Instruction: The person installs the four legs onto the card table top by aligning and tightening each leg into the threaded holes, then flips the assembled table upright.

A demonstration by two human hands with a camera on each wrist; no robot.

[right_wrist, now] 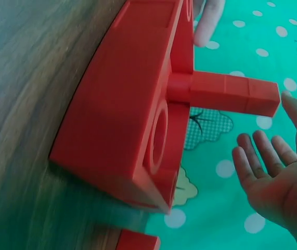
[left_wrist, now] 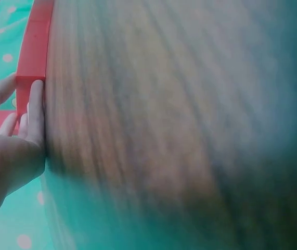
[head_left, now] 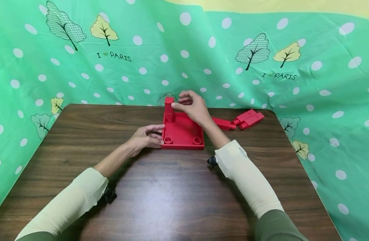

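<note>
A square red toy tabletop (head_left: 184, 130) lies with its raised rim and round sockets upward. One red leg (head_left: 169, 108) stands upright at its back left corner. My left hand (head_left: 145, 139) holds the tabletop's left side near the front corner, thumb at the front; in the left wrist view its fingertips (left_wrist: 36, 88) lie against the red edge. At the upright leg's top is my right hand (head_left: 193, 105), with its fingers spread and not wrapped round the leg. In the right wrist view, the right thumb (right_wrist: 294, 108) is at the leg's end, apparently touching it.
Three loose red legs lie right of the tabletop: one (head_left: 223, 124) partly behind my right forearm, two others (head_left: 244, 116) farther right with threaded ends. Everything rests on a brown wooden table (head_left: 160, 190). A green dotted cloth (head_left: 184, 43) hangs behind it.
</note>
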